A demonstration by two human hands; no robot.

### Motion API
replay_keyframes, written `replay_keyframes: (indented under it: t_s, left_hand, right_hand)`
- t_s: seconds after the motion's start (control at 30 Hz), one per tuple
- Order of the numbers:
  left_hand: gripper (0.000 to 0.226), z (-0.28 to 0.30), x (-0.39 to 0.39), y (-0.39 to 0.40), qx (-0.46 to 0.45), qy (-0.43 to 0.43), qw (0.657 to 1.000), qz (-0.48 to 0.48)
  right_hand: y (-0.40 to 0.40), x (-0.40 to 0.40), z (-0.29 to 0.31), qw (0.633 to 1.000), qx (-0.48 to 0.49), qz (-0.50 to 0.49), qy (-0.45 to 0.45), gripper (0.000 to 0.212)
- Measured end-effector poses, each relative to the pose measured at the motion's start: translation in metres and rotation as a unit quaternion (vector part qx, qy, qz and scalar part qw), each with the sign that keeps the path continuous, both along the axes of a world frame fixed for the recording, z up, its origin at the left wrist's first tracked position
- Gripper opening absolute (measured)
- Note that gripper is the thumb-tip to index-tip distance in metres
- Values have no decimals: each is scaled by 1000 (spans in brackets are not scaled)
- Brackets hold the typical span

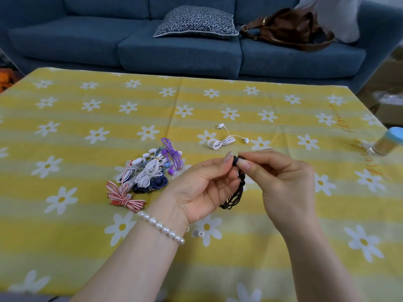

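Note:
A dark bundled earphone cable (234,195) hangs above the yellow daisy tablecloth (87,214). My left hand (202,188) and my right hand (281,177) both pinch its black earbud end (236,160) between thumb and fingertips. To the left lies a pile of bundled earphones (148,171) in white, purple, dark blue and red-and-white stripes. One white bundled earphone (224,141) lies apart, just beyond my hands. A small white ear tip (198,233) rests on the cloth below my left wrist.
A jar with a blue lid (388,142) stands at the table's right edge. Behind the table is a blue sofa (174,51) with a patterned cushion (196,22) and a brown leather bag (290,27).

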State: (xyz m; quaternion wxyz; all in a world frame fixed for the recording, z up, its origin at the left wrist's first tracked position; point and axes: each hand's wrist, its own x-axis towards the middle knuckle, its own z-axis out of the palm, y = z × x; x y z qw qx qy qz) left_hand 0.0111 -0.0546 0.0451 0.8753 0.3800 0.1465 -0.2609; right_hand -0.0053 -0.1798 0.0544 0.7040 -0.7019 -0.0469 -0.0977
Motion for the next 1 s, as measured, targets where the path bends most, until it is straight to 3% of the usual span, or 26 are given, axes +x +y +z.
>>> replay_keyframes:
  t_s: [0.27, 0.4, 0.6, 0.87, 1.0]
  left_hand:
    - [9, -2, -1, -3, 37, 2, 999, 5]
    - [6, 2, -1, -5, 67, -64, 995, 40]
    - [22, 2, -1, 1, 144, -179, 968, 99]
    - [15, 2, -3, -1, 199, -235, 944, 116]
    - [14, 5, -4, 1, 267, -286, 914, 113]
  right_hand:
    - [2, -2, -2, 999, 11, -8, 52, 18]
    - [4, -1, -3, 995, 49, -49, 73, 15]
    - [2, -1, 0, 993, 62, -70, 76, 15]
    - [0, -1, 1, 997, 44, -39, 53, 15]
    - [-2, 0, 0, 998, 24, -29, 47, 17]
